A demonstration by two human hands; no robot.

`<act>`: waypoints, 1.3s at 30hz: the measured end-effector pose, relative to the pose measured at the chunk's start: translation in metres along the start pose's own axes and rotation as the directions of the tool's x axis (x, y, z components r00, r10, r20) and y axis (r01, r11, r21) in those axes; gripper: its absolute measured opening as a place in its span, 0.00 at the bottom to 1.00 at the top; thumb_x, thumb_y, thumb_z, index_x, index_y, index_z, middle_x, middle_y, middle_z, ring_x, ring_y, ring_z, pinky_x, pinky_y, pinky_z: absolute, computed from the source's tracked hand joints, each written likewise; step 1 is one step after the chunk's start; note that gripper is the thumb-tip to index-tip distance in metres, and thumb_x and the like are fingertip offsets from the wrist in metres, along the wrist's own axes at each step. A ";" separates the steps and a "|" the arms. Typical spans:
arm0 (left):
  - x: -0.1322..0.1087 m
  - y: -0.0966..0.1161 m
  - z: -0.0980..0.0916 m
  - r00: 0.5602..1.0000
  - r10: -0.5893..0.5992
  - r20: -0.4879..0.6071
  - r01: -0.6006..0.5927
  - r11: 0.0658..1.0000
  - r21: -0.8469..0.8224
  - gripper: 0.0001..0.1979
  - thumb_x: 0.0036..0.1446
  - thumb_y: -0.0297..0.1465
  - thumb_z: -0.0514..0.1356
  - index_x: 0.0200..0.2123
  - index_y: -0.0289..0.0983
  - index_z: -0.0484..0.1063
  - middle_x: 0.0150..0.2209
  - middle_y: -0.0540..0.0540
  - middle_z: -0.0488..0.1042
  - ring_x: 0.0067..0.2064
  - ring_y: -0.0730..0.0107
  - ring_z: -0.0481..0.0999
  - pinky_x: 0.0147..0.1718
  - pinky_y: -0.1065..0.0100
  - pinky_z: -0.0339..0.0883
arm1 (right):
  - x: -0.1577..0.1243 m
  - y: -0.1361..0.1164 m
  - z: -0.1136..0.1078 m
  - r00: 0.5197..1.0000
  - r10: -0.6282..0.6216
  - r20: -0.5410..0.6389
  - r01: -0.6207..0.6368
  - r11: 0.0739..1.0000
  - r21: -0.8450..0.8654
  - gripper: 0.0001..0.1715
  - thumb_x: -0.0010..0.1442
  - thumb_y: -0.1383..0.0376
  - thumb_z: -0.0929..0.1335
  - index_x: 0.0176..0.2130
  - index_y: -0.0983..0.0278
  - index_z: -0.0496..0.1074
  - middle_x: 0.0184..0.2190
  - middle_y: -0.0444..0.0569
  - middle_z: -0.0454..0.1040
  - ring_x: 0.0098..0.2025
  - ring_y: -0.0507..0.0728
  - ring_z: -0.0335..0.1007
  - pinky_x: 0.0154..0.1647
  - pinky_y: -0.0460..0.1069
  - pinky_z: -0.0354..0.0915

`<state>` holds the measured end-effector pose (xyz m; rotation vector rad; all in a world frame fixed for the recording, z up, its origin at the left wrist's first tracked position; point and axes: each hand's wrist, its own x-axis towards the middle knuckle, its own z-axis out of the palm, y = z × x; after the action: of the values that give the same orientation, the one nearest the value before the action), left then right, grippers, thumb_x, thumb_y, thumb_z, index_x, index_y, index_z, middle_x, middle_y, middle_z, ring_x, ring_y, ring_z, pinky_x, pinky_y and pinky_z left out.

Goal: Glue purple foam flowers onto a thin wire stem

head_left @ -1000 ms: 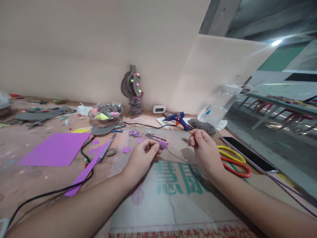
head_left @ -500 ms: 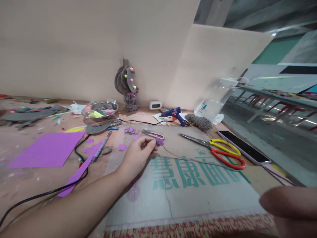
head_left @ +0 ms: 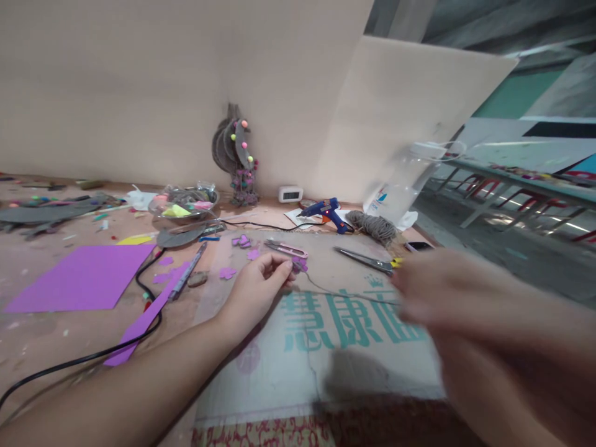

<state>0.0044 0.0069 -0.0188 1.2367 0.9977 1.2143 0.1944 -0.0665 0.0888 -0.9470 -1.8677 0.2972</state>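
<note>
My left hand [head_left: 258, 287] rests on a cardboard sheet [head_left: 326, 347] with green printed characters. Its fingers pinch a small purple foam flower [head_left: 298, 265] fixed to a thin wire [head_left: 339, 292] that trails to the right across the sheet. My right hand [head_left: 447, 292] sweeps across the right half of the view, close to the camera and smeared by motion, so its fingers cannot be read. It covers the handles of the scissors [head_left: 367, 261]. Pink thread snips [head_left: 286, 249] lie just beyond the left fingers.
A blue glue gun [head_left: 326, 213], a ball of twine [head_left: 375, 227] and a small clock [head_left: 290, 194] lie behind. On the left sit a purple foam sheet [head_left: 79, 276], a purple strip [head_left: 144, 316], a black cable [head_left: 93, 354], a pen [head_left: 189, 279] and a scrap bowl [head_left: 186, 208].
My right hand left the wire, dropped out toward the lower right, and now sweeps back in over the scissors. My left hand keeps hold of the purple flower.
</note>
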 end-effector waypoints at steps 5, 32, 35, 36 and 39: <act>-0.002 0.004 0.001 0.999 0.000 0.035 0.000 1.000 0.000 0.10 0.54 0.36 0.61 0.31 0.34 0.72 0.27 0.50 0.73 0.29 0.74 0.73 0.31 0.73 0.68 | 0.014 0.057 0.047 0.977 0.124 0.171 -0.112 0.991 -0.078 0.12 0.61 0.61 0.64 0.43 0.61 0.72 0.40 0.50 0.76 0.43 0.58 0.72 0.46 0.54 0.67; -0.004 0.008 -0.003 0.995 0.062 0.077 -0.081 0.958 0.274 0.10 0.56 0.37 0.58 0.33 0.36 0.74 0.32 0.48 0.76 0.35 0.68 0.73 0.35 0.69 0.64 | -0.002 0.083 0.074 0.821 0.451 0.350 -0.537 0.818 0.205 0.12 0.56 0.58 0.68 0.33 0.64 0.72 0.27 0.46 0.75 0.30 0.53 0.71 0.33 0.47 0.65; -0.004 0.007 -0.003 0.994 0.092 0.056 -0.102 0.970 0.219 0.11 0.58 0.38 0.56 0.31 0.37 0.70 0.26 0.52 0.71 0.29 0.72 0.69 0.30 0.71 0.62 | -0.003 0.086 0.075 0.827 0.453 0.334 -0.535 0.816 0.218 0.13 0.56 0.57 0.68 0.33 0.65 0.72 0.27 0.46 0.75 0.29 0.52 0.70 0.32 0.47 0.65; -0.004 0.007 -0.002 0.994 0.096 0.052 -0.104 0.976 0.193 0.11 0.58 0.38 0.55 0.30 0.37 0.69 0.25 0.52 0.69 0.28 0.73 0.68 0.29 0.71 0.62 | -0.003 0.087 0.075 0.830 0.455 0.322 -0.535 0.814 0.228 0.13 0.56 0.57 0.68 0.33 0.65 0.72 0.27 0.46 0.74 0.29 0.52 0.70 0.31 0.47 0.65; -0.005 0.008 -0.001 0.995 0.066 0.081 -0.078 0.983 0.168 0.09 0.57 0.37 0.57 0.34 0.36 0.71 0.31 0.49 0.73 0.33 0.71 0.72 0.33 0.70 0.64 | -0.003 0.091 0.075 0.830 0.476 0.289 -0.548 0.791 0.270 0.14 0.55 0.56 0.68 0.33 0.65 0.72 0.26 0.45 0.73 0.28 0.52 0.68 0.31 0.47 0.65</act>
<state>0.0024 0.0020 -0.0115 1.4533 1.0259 1.1473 0.1746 0.0069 -0.0021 -1.2011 -1.6243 1.0614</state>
